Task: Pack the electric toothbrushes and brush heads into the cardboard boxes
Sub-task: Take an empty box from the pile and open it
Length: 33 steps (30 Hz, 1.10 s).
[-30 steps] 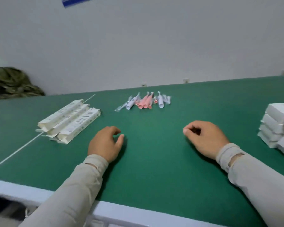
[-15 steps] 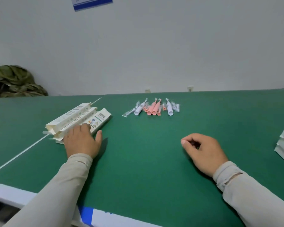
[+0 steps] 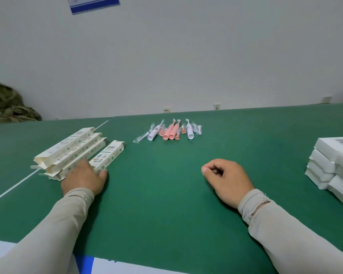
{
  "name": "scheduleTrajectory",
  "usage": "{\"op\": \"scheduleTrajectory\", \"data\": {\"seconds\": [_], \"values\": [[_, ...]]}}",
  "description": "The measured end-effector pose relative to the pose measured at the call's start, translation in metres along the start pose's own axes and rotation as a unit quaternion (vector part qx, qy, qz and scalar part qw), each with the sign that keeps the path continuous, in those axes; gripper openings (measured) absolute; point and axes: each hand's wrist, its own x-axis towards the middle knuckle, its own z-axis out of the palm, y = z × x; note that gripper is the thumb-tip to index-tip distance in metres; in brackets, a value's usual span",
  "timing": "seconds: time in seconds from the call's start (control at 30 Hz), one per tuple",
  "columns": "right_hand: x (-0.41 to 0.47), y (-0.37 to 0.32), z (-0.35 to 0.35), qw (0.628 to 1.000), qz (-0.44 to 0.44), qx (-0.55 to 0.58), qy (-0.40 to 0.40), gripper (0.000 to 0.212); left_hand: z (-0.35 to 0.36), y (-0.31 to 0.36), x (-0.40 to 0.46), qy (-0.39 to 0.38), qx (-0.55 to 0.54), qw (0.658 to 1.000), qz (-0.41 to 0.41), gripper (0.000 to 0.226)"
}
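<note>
Our left hand (image 3: 83, 177) lies at the near end of the long cardboard boxes (image 3: 67, 151) on the left of the green table (image 3: 156, 204). It grips the end of the rightmost box (image 3: 108, 155), with the thumb against the box's right edge and the fingers over its near end, though motion blur hides the fingertips. That printed box lies slanted, a little apart from the other three, which lean against each other in a row with their near flaps open. A white line (image 3: 10, 189) runs across the table surface under the boxes.

Farther back, near the table's middle, we see the toothbrushes lying side by side with heads pointing away: a white toothbrush (image 3: 154, 132), two pink toothbrushes (image 3: 171, 131), and another white toothbrush (image 3: 189, 131). Brush heads in clear wrappers (image 3: 142, 137) lie among and beside them, along with small pink ones (image 3: 177, 135). All of these are well apart from both hands.

Our right hand (image 3: 227, 179) rests on the table right of centre, fingers curled into a loose fist that holds nothing. At the far right edge sits a stack of white boxes (image 3: 329, 167), the top one bearing a barcode. Beige sleeves (image 3: 285, 234) cover both forearms. A camouflage bundle (image 3: 6, 104) sits at the far left by the wall.
</note>
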Motion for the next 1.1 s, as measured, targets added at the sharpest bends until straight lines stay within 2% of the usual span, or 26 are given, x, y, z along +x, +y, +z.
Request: {"op": "scheduleTrajectory", "data": {"seconds": [0.13,0.17,0.2,0.23,0.27,0.3,0.33,0.37,0.4,0.47,0.53,0.6,0.63,0.7,0.8,0.87,0.93,1.0,1.07,1.1], "values": [[0.0,-0.001,-0.002,1.0,0.01,0.023,-0.004,0.017,-0.014,0.018,-0.01,-0.025,-0.059,0.997,0.037,0.045],[0.0,-0.003,-0.002,0.999,0.011,0.038,-0.004,0.016,-0.018,0.029,-0.018,-0.026,-0.136,0.989,0.056,0.043],[0.0,-0.005,-0.002,0.998,0.013,0.058,-0.001,0.015,-0.024,0.044,-0.028,-0.032,-0.251,0.965,0.071,0.041],[0.001,-0.006,-0.002,0.996,0.02,0.087,0.006,0.014,-0.032,0.063,-0.041,-0.057,-0.384,0.918,0.076,0.041],[0.003,-0.008,-0.004,0.991,0.035,0.128,0.014,0.011,-0.041,0.084,-0.054,-0.116,-0.512,0.848,0.075,0.041],[0.004,-0.011,-0.006,0.983,0.056,0.175,0.017,0.007,-0.048,0.104,-0.068,-0.201,-0.617,0.757,0.08,0.043],[0.004,-0.013,-0.008,0.972,0.077,0.223,0.012,0.004,-0.053,0.125,-0.081,-0.283,-0.69,0.66,0.092,0.044],[0.004,-0.015,-0.01,0.96,0.092,0.263,0.0,0.01,-0.055,0.145,-0.093,-0.346,-0.729,0.581,0.104,0.044],[0.003,-0.016,-0.012,0.951,0.101,0.293,-0.016,0.018,-0.057,0.165,-0.104,-0.385,-0.752,0.525,0.105,0.045],[0.001,-0.016,-0.014,0.945,0.096,0.31,-0.034,0.027,-0.054,0.197,-0.123,-0.404,-0.789,0.459,0.068,0.037],[0.0,-0.014,-0.014,0.955,0.086,0.284,-0.021,0.021,-0.044,0.214,-0.135,-0.404,-0.819,0.406,0.005,0.026],[0.003,-0.011,-0.019,0.97,0.072,0.233,0.011,0.006,-0.032,0.22,-0.139,-0.423,-0.836,0.346,-0.052,0.037],[0.004,-0.009,-0.021,0.974,0.06,0.22,0.014,0.004,-0.025,0.22,-0.139,-0.43,-0.838,0.329,-0.072,0.045],[0.005,-0.007,-0.022,0.977,0.048,0.21,0.005,0.013,-0.018,0.215,-0.137,-0.437,-0.832,0.33,-0.086,0.053],[0.004,-0.007,-0.017,0.981,0.041,0.191,-0.003,0.009,-0.015,0.21,-0.135,-0.446,-0.818,0.353,-0.085,0.054],[0.001,-0.01,-0.014,0.975,0.025,0.222,-0.011,0.007,-0.013,0.21,-0.135,-0.445,-0.811,0.372,-0.084,0.052],[-0.002,-0.012,-0.011,0.974,0.01,0.226,-0.026,0.02,-0.01,0.212,-0.136,-0.422,-0.807,0.412,-0.037,0.037],[-0.004,-0.01,-0.008,0.991,0.011,0.131,-0.009,0.027,-0.008,0.214,-0.141,-0.402,-0.794,0.456,0.002,0.031],[-0.002,-0.012,-0.008,0.996,0.03,0.086,0.02,0.016,-0.007,0.214,-0.145,-0.402,-0.782,0.477,0.019,0.039],[-0.001,-0.014,-0.01,0.989,0.051,0.135,0.012,0.008,-0.008,0.213,-0.146,-0.422,-0.773,0.472,0.034,0.04]]}}
